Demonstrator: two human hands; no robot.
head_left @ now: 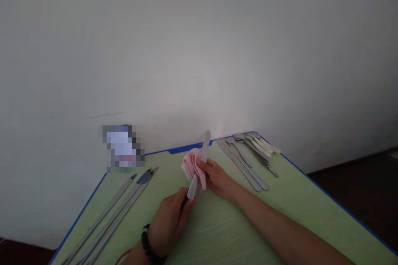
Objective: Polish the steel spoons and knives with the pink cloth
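Observation:
A table knife [206, 140] slants upward over the table, its blade tip pointing away from me. My left hand [171, 219], with a dark beaded bracelet at the wrist, is closed on the handle end. A pink cloth [193, 162] is folded around the knife's middle. Closed on the cloth, my right hand [219, 178] pinches it against the knife with the thumb on top. To the right of that hand lie metal knives [245, 169] and a fork [231, 144]. Long pieces of metal cutlery [116, 215] lie side by side to the left.
A green-topped table [224, 232] with a blue edge stands against a pale wall [199, 58]. Spoons [239, 137] and white-handled cutlery [263, 145] are grouped at the back right. At the back left, a blurred-out phone-like device [122, 147] leans upright near the wall.

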